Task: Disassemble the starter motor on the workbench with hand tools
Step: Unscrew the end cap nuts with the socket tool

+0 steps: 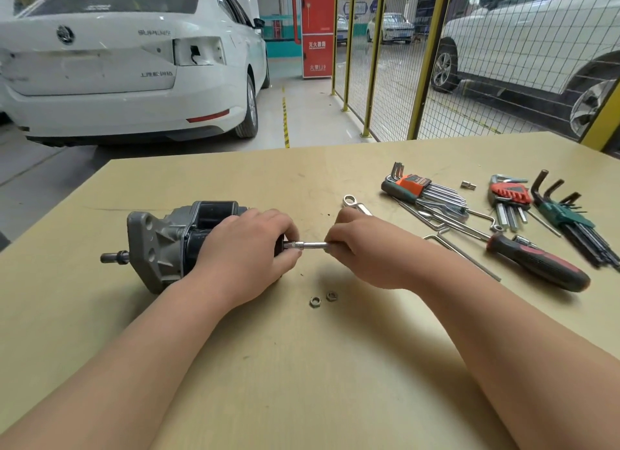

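Left hand fingers curled round the starter motor near the worktop's left edge, right hand fingers pinching a socket extension against its end, two nuts nearby

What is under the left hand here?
The left hand grips the starter motor at its black rear end, beside the socket tool held by the right hand. Where tool meets motor is covered.

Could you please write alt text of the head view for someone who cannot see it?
A person's left hand grips a starter motor lying on a workbench while the right hand holds a slim metal driver against its rear end. Two loose nuts lie nearby; hex-key sets and a screwdriver lie further right.
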A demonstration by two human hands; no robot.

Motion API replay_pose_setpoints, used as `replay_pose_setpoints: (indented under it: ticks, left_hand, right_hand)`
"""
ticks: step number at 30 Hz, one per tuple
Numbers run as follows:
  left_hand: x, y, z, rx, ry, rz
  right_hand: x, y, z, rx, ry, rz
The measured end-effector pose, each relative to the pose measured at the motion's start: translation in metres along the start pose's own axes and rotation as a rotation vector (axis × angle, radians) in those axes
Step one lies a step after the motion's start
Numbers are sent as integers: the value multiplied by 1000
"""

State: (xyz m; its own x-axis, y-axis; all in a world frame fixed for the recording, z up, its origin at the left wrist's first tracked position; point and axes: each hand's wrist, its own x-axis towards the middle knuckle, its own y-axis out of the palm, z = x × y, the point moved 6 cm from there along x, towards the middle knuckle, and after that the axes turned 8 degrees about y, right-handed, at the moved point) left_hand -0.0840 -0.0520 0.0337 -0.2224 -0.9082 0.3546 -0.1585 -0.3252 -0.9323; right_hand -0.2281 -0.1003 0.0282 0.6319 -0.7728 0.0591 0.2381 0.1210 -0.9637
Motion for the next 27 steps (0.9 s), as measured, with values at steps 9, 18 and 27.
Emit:
replay_pose_setpoints:
  ticks: [9, 18, 27]
  left_hand:
    - [1, 2, -3, 71, 49, 64]
    - [0, 4, -4, 106, 58, 113]
    - [-3, 3, -3, 62, 37, 50]
  right_hand:
    - [0, -5, 4, -8, 48, -79]
    - [0, -8, 9, -94, 30, -162]
    - [0, -5, 13, -67, -29, -153]
